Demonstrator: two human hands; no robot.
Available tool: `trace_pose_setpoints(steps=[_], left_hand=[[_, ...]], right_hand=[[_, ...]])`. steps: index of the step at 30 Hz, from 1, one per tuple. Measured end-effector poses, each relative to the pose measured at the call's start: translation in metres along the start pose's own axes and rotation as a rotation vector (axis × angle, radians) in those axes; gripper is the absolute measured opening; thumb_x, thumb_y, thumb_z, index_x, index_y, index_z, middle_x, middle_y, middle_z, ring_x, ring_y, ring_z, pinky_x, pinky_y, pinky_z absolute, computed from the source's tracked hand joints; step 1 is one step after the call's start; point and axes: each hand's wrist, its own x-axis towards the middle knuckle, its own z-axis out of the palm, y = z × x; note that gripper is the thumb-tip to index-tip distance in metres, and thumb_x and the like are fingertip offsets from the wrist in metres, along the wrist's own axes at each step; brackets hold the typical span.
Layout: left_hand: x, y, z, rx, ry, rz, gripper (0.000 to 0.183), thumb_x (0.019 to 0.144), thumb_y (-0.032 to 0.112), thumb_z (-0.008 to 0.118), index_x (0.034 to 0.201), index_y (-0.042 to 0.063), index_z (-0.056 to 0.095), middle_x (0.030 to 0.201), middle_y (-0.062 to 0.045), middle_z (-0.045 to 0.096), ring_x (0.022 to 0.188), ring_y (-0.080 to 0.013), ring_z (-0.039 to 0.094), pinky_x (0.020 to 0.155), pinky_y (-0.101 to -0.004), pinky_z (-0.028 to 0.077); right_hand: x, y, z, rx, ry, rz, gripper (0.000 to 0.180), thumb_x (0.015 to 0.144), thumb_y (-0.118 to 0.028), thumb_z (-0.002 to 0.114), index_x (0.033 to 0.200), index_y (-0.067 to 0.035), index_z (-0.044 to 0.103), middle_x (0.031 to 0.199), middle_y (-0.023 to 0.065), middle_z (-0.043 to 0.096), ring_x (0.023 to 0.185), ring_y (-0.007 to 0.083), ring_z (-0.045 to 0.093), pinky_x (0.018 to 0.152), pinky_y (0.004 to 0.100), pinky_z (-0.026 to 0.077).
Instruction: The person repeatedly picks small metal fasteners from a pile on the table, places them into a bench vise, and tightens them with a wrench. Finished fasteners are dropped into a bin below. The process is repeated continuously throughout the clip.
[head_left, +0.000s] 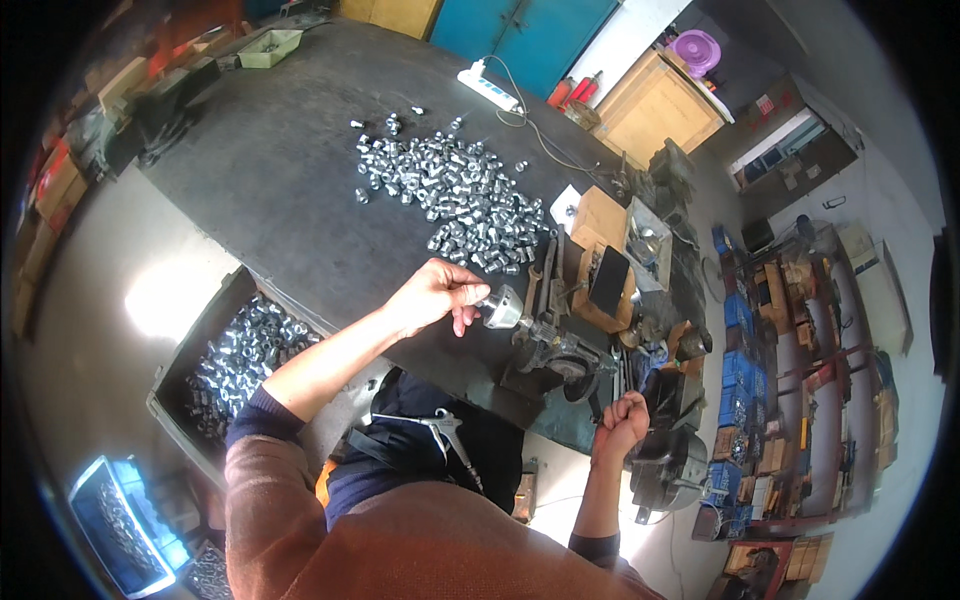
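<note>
My left hand (439, 298) pinches a small metal fitting (487, 301) at the mouth of a silver conical head (505, 307). My fingers cover most of that fitting. The cone sits on the end of a dark bench-mounted hand-cranked device (568, 356). At its near side my right hand (622, 421) is closed around the end of the crank handle (595, 405), which the fist largely hides. Beyond my left hand, a heap of shiny hex metal fittings (465, 195) is spread over the dark benchtop (285, 172).
A bin (161, 382) of similar fittings stands left of the bench. An air blow gun (442, 429) lies across my lap. Wrenches (534, 289), a wooden box (600, 217) and a dark phone-like slab (609, 277) crowd the right side. A power strip (491, 88) lies at the back.
</note>
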Motion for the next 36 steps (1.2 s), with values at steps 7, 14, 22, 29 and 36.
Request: trace_pose_setpoints(steps=[7,14,22,29,36], left_hand=[[-0.002,-0.005,0.005,-0.025,0.037,0.051,0.031,0.088,0.02,0.056,0.077,-0.009,0.059,0.056,-0.009,0.056,0.04,-0.0132,0.053,0.037,-0.0239,0.043],[0.004,-0.005,0.007,-0.052,0.051,0.056,0.034,0.088,0.023,0.056,0.069,-0.006,0.058,0.054,-0.008,0.055,0.038,-0.0127,0.051,0.052,-0.0261,0.05],[-0.002,0.004,0.006,0.015,0.02,-0.041,0.028,0.088,0.018,0.056,0.086,-0.009,0.06,0.056,-0.009,0.056,0.042,-0.0136,0.054,0.041,-0.0235,0.045],[-0.001,0.001,0.006,-0.001,0.055,-0.027,0.029,0.089,0.018,0.054,0.084,-0.01,0.059,0.052,-0.008,0.054,0.038,-0.0143,0.053,0.043,-0.0252,0.047],[-0.005,0.007,0.007,-0.029,-0.016,-0.01,0.016,0.087,0.01,0.056,0.09,-0.005,0.059,0.066,-0.009,0.059,0.052,-0.0143,0.058,0.059,-0.0268,0.051]], right_hand=[[0.002,-0.004,0.007,0.023,0.02,-0.015,0.011,0.083,-0.009,0.043,0.077,-0.002,0.049,0.056,-0.0039,0.026,0.045,0.0043,0.021,0.039,0.0202,0.015],[-0.001,0.006,-0.003,0.018,0.138,0.054,0.013,0.085,-0.009,0.041,0.077,-0.003,0.049,0.055,-0.004,0.026,0.044,0.0045,0.02,0.039,0.0206,0.014],[0.008,-0.013,0.012,0.056,0.101,0.051,0.011,0.083,-0.008,0.04,0.078,-0.002,0.049,0.054,-0.0041,0.025,0.044,0.0043,0.02,0.038,0.0207,0.014],[-0.001,-0.001,-0.005,0.026,0.007,0.057,0.011,0.083,-0.009,0.039,0.08,-0.003,0.048,0.056,-0.0037,0.026,0.045,0.0049,0.02,0.038,0.0204,0.016],[0.007,-0.012,0.011,0.074,0.029,0.047,0.014,0.082,-0.009,0.039,0.076,-0.001,0.05,0.054,-0.0038,0.026,0.043,0.0046,0.019,0.038,0.0207,0.014]])
